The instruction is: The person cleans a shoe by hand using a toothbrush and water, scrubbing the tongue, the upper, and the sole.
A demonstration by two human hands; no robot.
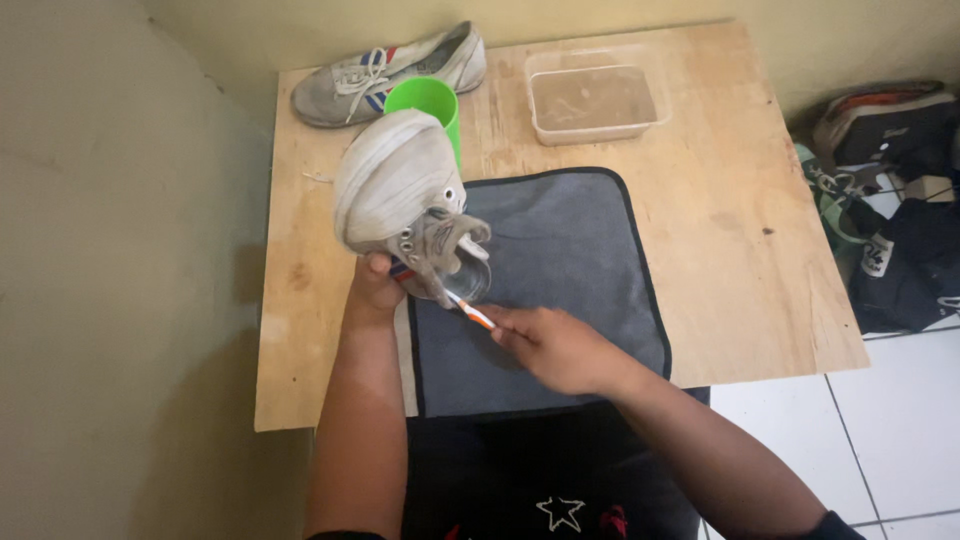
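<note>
Scrubbing step: our left hand [375, 285] grips the grey sneaker [400, 190] above the grey mat [570, 250], at 10 o'clock; our right hand [555, 345] pinches the toothbrush [470, 310] against it. Next we need steady bristle strokes.

I see open board right of the grey mat [560, 260]; green cup [425, 100], spare sneaker [385, 72] and plastic tub [595, 100] block the far edge.
</note>
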